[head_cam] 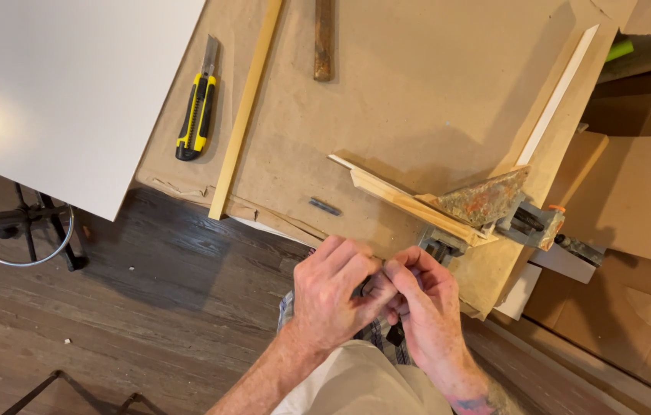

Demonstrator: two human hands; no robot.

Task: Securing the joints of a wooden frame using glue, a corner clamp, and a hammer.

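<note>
My left hand (333,296) and my right hand (425,303) are pressed together at the near edge of the brown work board (387,92), fingers curled around a dark handle of the metal corner clamp (487,204). What exactly each hand grips is hidden by the fingers. The clamp, rusty and paint-stained, holds two wooden moulding strips at a right angle: one strip (394,198) runs left, the other, white-edged (560,92), runs up toward the far right.
A yellow and black utility knife (197,111) lies at the board's left edge beside a loose long wood strip (247,107). A rusty metal bar (324,38) lies at the top. A white panel (71,84) is on the left, cardboard (641,200) on the right, a stool frame (25,230) on the floor.
</note>
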